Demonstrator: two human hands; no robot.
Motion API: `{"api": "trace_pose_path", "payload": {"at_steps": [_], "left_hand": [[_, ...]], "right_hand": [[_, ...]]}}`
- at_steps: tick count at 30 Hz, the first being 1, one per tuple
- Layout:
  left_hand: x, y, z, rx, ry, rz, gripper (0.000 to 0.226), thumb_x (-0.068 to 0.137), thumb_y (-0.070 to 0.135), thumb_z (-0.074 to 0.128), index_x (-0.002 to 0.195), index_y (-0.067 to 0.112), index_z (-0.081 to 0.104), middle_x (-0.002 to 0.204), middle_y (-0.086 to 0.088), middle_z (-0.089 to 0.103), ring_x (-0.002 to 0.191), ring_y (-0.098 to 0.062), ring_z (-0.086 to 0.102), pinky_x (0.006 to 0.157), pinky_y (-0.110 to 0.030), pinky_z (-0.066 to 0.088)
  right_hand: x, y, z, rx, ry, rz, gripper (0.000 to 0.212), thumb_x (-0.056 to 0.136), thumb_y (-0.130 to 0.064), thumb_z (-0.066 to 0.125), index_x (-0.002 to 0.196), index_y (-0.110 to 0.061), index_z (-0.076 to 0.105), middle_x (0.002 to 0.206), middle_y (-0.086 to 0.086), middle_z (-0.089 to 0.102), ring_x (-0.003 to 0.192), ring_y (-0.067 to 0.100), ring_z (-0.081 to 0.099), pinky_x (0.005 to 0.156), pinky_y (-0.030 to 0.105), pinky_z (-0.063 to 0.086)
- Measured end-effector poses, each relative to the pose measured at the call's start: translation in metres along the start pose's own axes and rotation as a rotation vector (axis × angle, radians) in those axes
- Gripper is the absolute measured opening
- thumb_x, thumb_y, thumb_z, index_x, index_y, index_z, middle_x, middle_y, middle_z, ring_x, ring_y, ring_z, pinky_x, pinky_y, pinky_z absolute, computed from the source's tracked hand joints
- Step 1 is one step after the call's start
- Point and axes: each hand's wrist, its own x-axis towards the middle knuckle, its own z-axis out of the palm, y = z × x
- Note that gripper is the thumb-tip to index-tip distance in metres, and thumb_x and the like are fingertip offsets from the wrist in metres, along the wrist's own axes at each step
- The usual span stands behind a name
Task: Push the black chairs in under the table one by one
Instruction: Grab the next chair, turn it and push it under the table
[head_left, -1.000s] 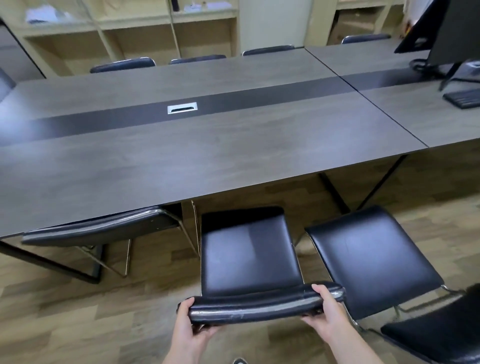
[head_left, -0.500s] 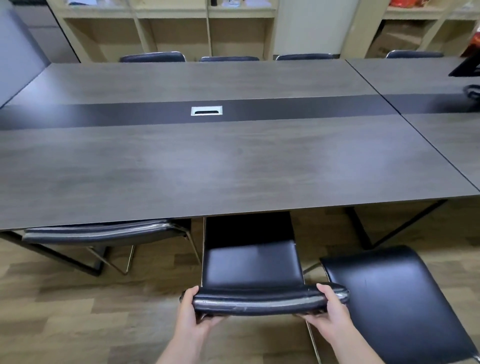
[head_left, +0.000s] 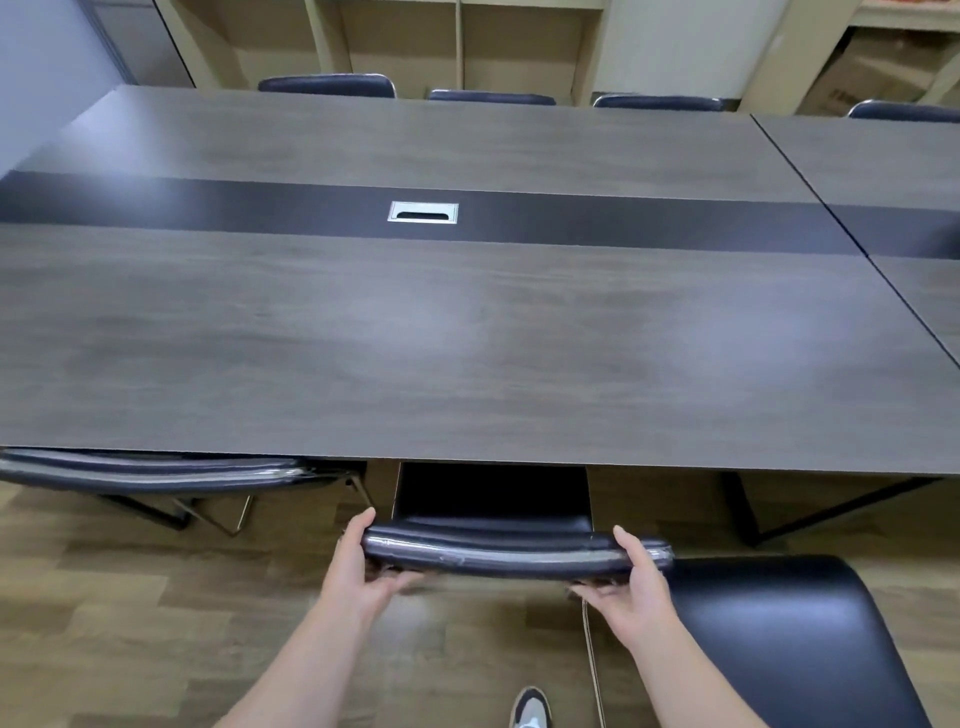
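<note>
Soft, even light from overhead fills the room, bright enough to read everything. A broad pale sheen lies on the table (head_left: 467, 332) top ahead of both hands, washing out the wood grain there. A thin streak of glare runs along the chair backrest (head_left: 511, 555) between the left hand (head_left: 358, 569) and the right hand (head_left: 631, 587). Just beyond the hands, under the table edge, the seat sinks into deep shadow. Shadows on the floor (head_left: 130, 623) are faint. The wide lens bows the table edges towards the frame's sides. Fine detail looks slightly smeared throughout.
</note>
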Motion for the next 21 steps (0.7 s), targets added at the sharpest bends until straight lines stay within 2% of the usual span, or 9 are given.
{"api": "trace_pose_path", "payload": {"at_steps": [2,3,4,6,10,16,19,21], "left_hand": [[0.009,0.005,0.017,-0.004,0.003,-0.01,0.046,0.084,0.025,0.079,0.12,0.009,0.056,0.122,-0.019,0.055,0.127,-0.044,0.051,0.081,-0.083,0.045],[0.013,0.008,0.024,-0.008,0.005,-0.015,0.045,0.082,0.025,0.08,0.117,0.007,0.056,0.126,-0.02,0.054,0.127,-0.046,0.051,0.087,-0.084,0.042],[0.015,0.011,0.028,-0.013,0.0,-0.017,0.046,0.081,0.024,0.081,0.114,0.007,0.055,0.131,-0.021,0.053,0.126,-0.047,0.052,0.09,-0.085,0.039],[0.023,0.012,0.04,-0.04,0.005,-0.018,0.047,0.078,0.023,0.083,0.112,0.007,0.055,0.136,-0.022,0.051,0.124,-0.05,0.053,0.092,-0.087,0.035],[0.03,0.016,0.056,-0.068,0.009,-0.007,0.049,0.078,0.022,0.083,0.114,0.007,0.053,0.137,-0.024,0.049,0.124,-0.052,0.052,0.087,-0.088,0.037],[0.041,0.022,0.078,-0.074,0.003,-0.02,0.046,0.081,0.021,0.081,0.116,0.009,0.054,0.136,-0.026,0.05,0.125,-0.055,0.051,0.084,-0.088,0.038],[0.045,0.023,0.082,-0.068,0.005,-0.015,0.039,0.082,0.021,0.08,0.112,0.009,0.058,0.136,-0.026,0.051,0.124,-0.054,0.052,0.086,-0.087,0.039],[0.047,0.024,0.082,-0.07,-0.002,-0.02,0.042,0.081,0.021,0.081,0.115,0.01,0.059,0.136,-0.026,0.052,0.123,-0.054,0.052,0.083,-0.088,0.04]], "right_hand": [[0.008,-0.011,0.013,0.006,-0.011,-0.01,0.087,0.065,-0.011,0.092,0.141,-0.016,0.049,0.139,0.023,0.054,0.129,0.05,0.053,0.073,0.071,0.054],[0.016,-0.016,0.018,0.014,-0.014,-0.011,0.071,0.079,-0.009,0.083,0.141,-0.014,0.049,0.14,0.024,0.054,0.127,0.05,0.054,0.08,0.075,0.052],[0.021,-0.019,0.023,0.018,-0.004,-0.005,0.064,0.085,-0.007,0.078,0.141,-0.014,0.049,0.14,0.024,0.054,0.125,0.05,0.054,0.087,0.078,0.049],[0.034,-0.027,0.031,0.012,0.007,0.016,0.06,0.087,-0.006,0.075,0.141,-0.014,0.048,0.138,0.025,0.054,0.124,0.05,0.054,0.097,0.08,0.043],[0.049,-0.038,0.043,-0.011,0.012,0.045,0.061,0.086,-0.005,0.074,0.14,-0.015,0.048,0.139,0.024,0.052,0.127,0.05,0.052,0.1,0.079,0.042],[0.07,-0.056,0.061,0.0,0.012,0.048,0.062,0.086,-0.004,0.074,0.141,-0.015,0.049,0.137,0.022,0.053,0.125,0.049,0.053,0.091,0.08,0.047],[0.077,-0.058,0.065,0.014,0.019,0.038,0.061,0.086,-0.004,0.073,0.142,-0.015,0.049,0.135,0.021,0.054,0.124,0.048,0.054,0.077,0.075,0.051],[0.079,-0.059,0.066,0.016,0.011,0.033,0.061,0.087,-0.004,0.072,0.142,-0.017,0.048,0.134,0.02,0.054,0.124,0.047,0.054,0.07,0.071,0.052]]}}
